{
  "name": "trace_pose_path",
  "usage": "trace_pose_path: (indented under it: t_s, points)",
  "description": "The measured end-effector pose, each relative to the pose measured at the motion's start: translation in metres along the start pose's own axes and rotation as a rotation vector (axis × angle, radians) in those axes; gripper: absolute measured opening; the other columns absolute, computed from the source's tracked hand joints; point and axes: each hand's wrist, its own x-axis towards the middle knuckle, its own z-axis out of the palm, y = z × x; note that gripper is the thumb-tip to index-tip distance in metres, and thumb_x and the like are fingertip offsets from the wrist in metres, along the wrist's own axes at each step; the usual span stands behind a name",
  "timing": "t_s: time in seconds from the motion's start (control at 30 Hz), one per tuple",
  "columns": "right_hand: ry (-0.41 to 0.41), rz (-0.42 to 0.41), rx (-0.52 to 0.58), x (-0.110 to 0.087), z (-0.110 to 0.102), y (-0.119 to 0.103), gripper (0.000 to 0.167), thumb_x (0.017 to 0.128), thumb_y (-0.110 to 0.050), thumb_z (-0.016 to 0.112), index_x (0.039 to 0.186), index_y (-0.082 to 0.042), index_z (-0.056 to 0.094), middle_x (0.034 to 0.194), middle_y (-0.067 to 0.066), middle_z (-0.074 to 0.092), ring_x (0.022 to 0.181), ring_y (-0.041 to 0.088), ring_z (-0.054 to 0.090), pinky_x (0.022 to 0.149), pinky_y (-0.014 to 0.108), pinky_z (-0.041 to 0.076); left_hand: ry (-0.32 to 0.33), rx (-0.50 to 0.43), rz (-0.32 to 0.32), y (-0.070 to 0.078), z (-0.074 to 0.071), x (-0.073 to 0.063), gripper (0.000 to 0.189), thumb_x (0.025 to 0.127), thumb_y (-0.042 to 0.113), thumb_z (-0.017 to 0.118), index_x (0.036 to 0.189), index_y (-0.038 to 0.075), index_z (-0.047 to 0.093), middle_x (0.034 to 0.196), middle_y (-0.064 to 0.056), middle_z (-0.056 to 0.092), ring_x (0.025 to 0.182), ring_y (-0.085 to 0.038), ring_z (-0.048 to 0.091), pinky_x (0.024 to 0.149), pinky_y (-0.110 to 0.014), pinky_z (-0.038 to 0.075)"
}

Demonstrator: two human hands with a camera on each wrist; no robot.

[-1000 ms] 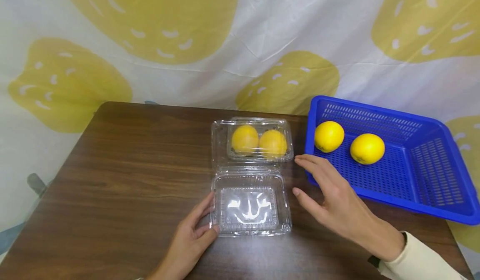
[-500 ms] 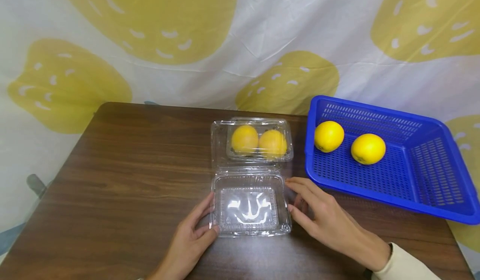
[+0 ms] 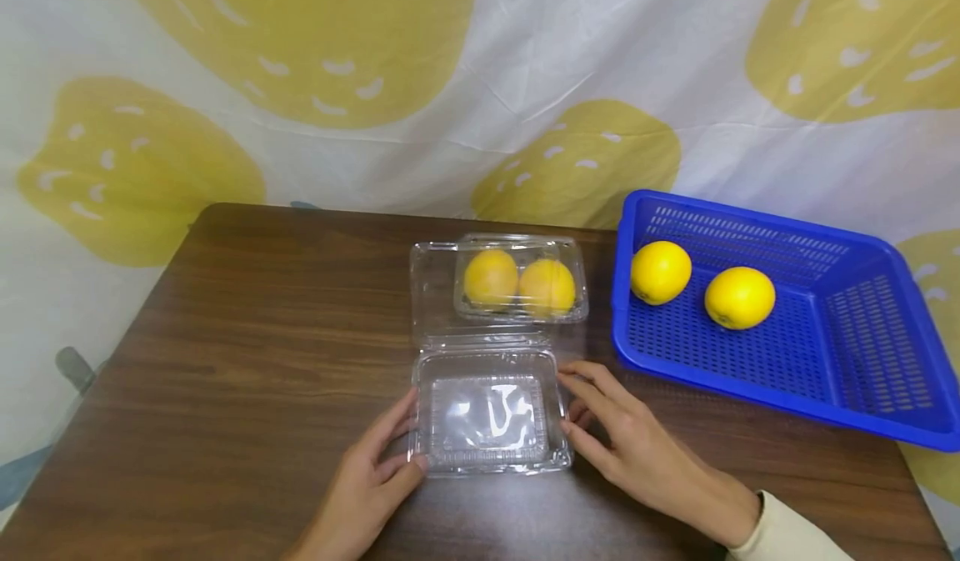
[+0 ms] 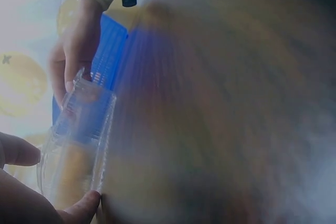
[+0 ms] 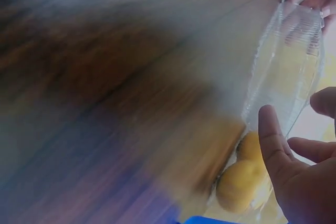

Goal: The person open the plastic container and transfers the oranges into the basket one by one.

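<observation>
A clear plastic clamshell lies open on the brown table (image 3: 247, 336). Its base (image 3: 517, 311) at the back holds two oranges (image 3: 491, 277) (image 3: 547, 286). The empty lid (image 3: 486, 411) lies toward me, hinged to the base. My left hand (image 3: 401, 436) grips the lid's left edge between thumb and fingers. My right hand (image 3: 570, 398) pinches the lid's right edge. In the left wrist view the lid (image 4: 79, 140) shows edge-on, with the right hand's fingers (image 4: 71, 77) on its far rim. The right wrist view shows the lid (image 5: 286, 72) and oranges (image 5: 239, 184).
A blue slotted basket (image 3: 825, 353) stands at the right of the table with two oranges (image 3: 660, 272) (image 3: 739, 297) in it. A white cloth with yellow fruit prints (image 3: 300, 86) hangs behind. The table's left half is bare wood.
My right hand came back from beside the blue basket to the lid's right edge. The lid has shifted a little to the left. My left hand stayed on the lid.
</observation>
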Motion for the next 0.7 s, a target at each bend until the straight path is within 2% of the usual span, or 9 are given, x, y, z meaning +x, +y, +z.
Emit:
trace_pose_path:
  t_s: [0.23, 0.4, 0.47, 0.7]
  points:
    - [-0.030, 0.027, -0.011, 0.007, 0.005, -0.004, 0.054, 0.092, 0.008, 0.081, 0.142, 0.011, 0.063, 0.149, 0.020, 0.058, 0.092, 0.006, 0.068, 0.078, 0.018, 0.062, 0.011, 0.024, -0.011, -0.001, -0.009, -0.004, 0.074, 0.098, -0.007, 0.074, 0.166, 0.005, 0.047, 0.162, -0.026, 0.052, 0.138, -0.005, 0.058, 0.105, -0.023, 0.059]
    - [-0.039, 0.039, -0.007, 0.015, 0.015, -0.004, 0.052, 0.093, 0.007, 0.081, 0.143, 0.011, 0.063, 0.150, 0.019, 0.057, 0.092, 0.005, 0.068, 0.078, 0.021, 0.063, 0.022, 0.062, 0.025, -0.004, -0.019, -0.006, 0.075, 0.098, -0.009, 0.074, 0.167, 0.005, 0.046, 0.161, -0.027, 0.053, 0.136, -0.002, 0.058, 0.103, -0.021, 0.059]
    - [-0.042, 0.045, -0.001, 0.019, 0.020, -0.004, 0.052, 0.095, 0.005, 0.080, 0.143, 0.012, 0.063, 0.150, 0.019, 0.057, 0.092, 0.005, 0.068, 0.078, 0.022, 0.063, 0.031, 0.074, 0.038, -0.004, -0.023, -0.008, 0.075, 0.097, -0.010, 0.073, 0.166, 0.004, 0.046, 0.160, -0.028, 0.054, 0.136, -0.001, 0.058, 0.103, -0.021, 0.060]
    - [-0.097, 0.069, 0.044, 0.037, 0.034, -0.005, 0.052, 0.101, -0.001, 0.077, 0.148, 0.012, 0.059, 0.155, 0.021, 0.055, 0.095, 0.005, 0.067, 0.081, 0.025, 0.064, 0.092, 0.135, 0.014, -0.005, -0.039, -0.014, 0.077, 0.097, -0.009, 0.074, 0.167, 0.005, 0.045, 0.159, -0.025, 0.056, 0.133, 0.004, 0.059, 0.102, -0.018, 0.058]
